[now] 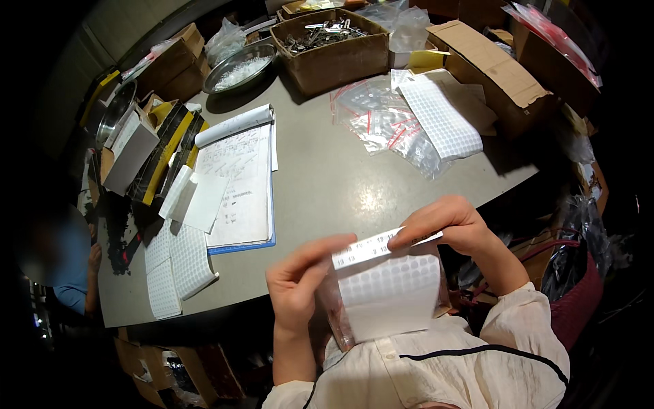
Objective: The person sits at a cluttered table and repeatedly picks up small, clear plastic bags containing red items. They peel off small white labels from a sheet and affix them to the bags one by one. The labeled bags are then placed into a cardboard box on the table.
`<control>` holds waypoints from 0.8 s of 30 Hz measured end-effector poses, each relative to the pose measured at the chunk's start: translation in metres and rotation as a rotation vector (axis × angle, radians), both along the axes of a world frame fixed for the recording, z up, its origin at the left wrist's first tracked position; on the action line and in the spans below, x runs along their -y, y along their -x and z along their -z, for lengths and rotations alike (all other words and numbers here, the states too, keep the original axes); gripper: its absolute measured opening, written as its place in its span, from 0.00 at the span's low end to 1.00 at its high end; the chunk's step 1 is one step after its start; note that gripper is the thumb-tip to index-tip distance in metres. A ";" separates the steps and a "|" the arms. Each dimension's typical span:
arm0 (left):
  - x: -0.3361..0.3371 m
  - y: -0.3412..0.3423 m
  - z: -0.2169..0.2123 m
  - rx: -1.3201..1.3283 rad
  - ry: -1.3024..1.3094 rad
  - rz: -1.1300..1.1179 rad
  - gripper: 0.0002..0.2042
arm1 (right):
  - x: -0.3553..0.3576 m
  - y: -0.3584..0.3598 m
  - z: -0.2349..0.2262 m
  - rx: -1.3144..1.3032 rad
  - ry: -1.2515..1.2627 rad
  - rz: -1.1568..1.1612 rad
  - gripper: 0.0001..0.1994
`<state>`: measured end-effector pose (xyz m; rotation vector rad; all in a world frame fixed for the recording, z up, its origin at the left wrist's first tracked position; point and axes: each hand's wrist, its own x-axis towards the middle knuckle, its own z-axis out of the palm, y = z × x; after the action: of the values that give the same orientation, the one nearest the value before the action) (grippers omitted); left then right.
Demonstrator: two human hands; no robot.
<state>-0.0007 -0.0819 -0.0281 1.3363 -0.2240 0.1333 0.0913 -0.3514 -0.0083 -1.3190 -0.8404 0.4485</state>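
Note:
In front of my chest is a white sheet of round stickers (390, 276), its top edge folded over into a strip with printed marks. My left hand (298, 274) grips the sheet's upper left corner, forefinger stretched along the fold. At the upper right, my right hand (449, 223) pinches the strip between thumb and fingers. Clear plastic (332, 310) shows beside and behind the sheet, low on its left; whether a hand also holds it is hidden.
On the grey table (313, 184) lie a clipboard with handwritten pages (235, 184), more sticker sheets (446, 123) and clear zip bags (381, 116). Farther back stand a metal bowl (235, 87) and a cardboard box of metal parts (334, 65). Another person (71, 252) is at the left.

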 end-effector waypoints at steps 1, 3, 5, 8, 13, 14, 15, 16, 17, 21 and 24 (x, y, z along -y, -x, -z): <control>0.001 -0.001 -0.003 -0.047 0.073 0.020 0.22 | 0.002 0.000 0.000 0.031 -0.002 0.013 0.25; 0.007 -0.002 -0.013 -0.144 0.220 0.059 0.26 | 0.004 0.002 0.003 0.170 0.083 0.022 0.24; 0.013 -0.003 -0.003 -0.184 0.142 0.071 0.25 | 0.004 0.005 0.005 0.260 0.141 0.023 0.24; 0.019 -0.004 0.005 -0.217 0.078 0.043 0.18 | 0.000 0.007 0.001 0.326 0.135 0.028 0.21; 0.036 -0.004 0.014 -0.122 0.023 -0.064 0.13 | -0.008 0.010 -0.004 0.368 0.264 0.188 0.18; 0.038 -0.005 0.015 -0.104 -0.009 -0.079 0.12 | -0.008 0.012 0.001 0.409 0.325 0.253 0.18; 0.039 -0.006 0.014 -0.118 -0.004 -0.092 0.09 | -0.007 0.011 0.003 0.417 0.323 0.248 0.16; 0.041 -0.006 0.013 -0.132 0.001 -0.104 0.07 | -0.006 0.011 0.005 0.425 0.322 0.243 0.14; 0.041 -0.006 0.012 -0.146 0.005 -0.117 0.05 | -0.004 0.011 0.007 0.432 0.321 0.238 0.13; 0.036 -0.003 0.005 -0.262 0.085 -0.068 0.04 | 0.005 0.014 0.016 0.352 0.340 0.210 0.12; 0.037 -0.005 0.004 -0.242 0.051 -0.105 0.05 | 0.006 0.010 0.018 0.370 0.392 0.239 0.16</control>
<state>0.0042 -0.1193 -0.0325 1.3007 0.0535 0.0640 0.0812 -0.3571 -0.0268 -1.8805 -0.9113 0.1836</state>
